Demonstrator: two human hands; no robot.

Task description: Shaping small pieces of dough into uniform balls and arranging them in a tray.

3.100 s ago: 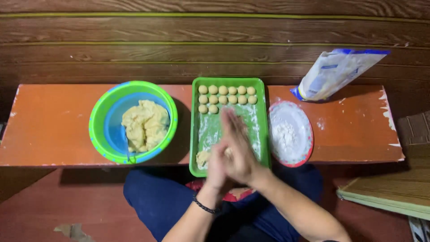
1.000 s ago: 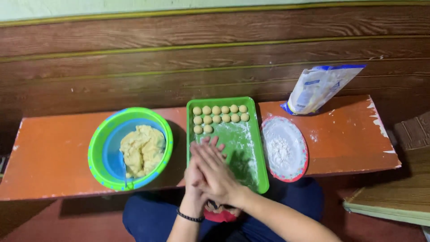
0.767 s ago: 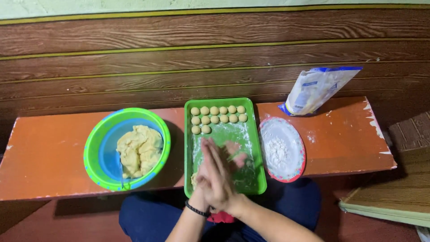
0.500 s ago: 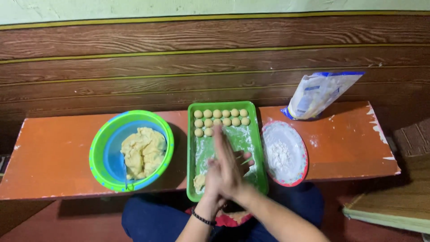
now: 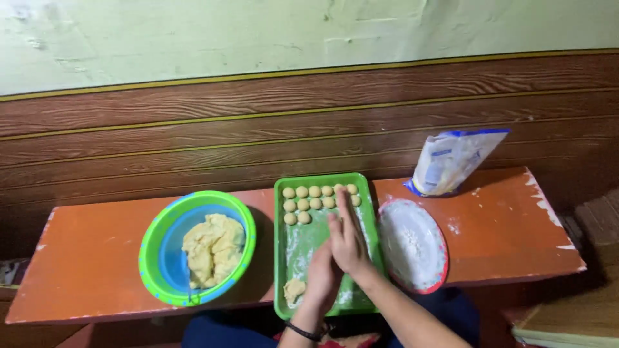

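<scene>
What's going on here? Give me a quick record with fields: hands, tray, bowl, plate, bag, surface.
hands: left hand and right hand pressed palm to palm over the tray; anything between them is hidden
tray: green tray, floured, rows of small dough balls at its far end, one dough lump near the front
bowl: green and blue bowl with yellow dough
plate: red-rimmed plate of flour
bag: white and blue bag, leaning on the wall
surface: orange bench

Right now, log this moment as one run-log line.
hands: left hand and right hand pressed palm to palm | over: green tray | tray holds: dough balls, dough lump | left: bowl of dough
</scene>
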